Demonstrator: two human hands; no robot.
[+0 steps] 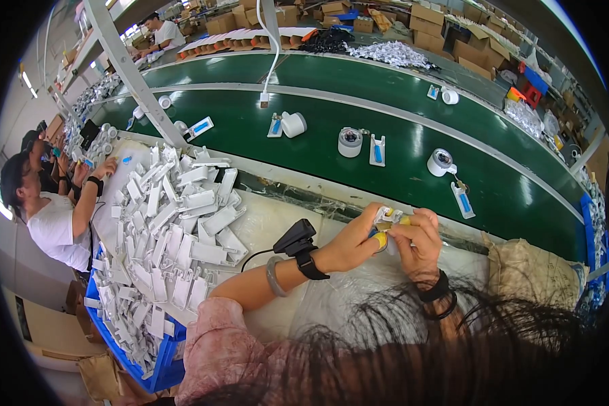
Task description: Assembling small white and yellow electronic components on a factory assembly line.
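Both my hands meet over the workbench, close to its edge by the green belt. My left hand [354, 242] is closed, its thumb and fingers pinching a small white plastic part [388, 215]. My right hand [418, 245] presses its fingertips against the same part from the other side. Yellow covers wrap some of the fingertips. The fingers hide much of the part, so its full shape does not show. To the left of my left arm lies a large heap of white plastic covers [176, 210].
Round white units with blue-marked pieces [377, 150] ride on the green conveyor belt [237, 128]. A blue bin [161, 365] holds more covers. A woven sack [531, 274] lies at the right. A cable [272, 61] hangs over the belt. Co-workers [54, 223] sit at the left.
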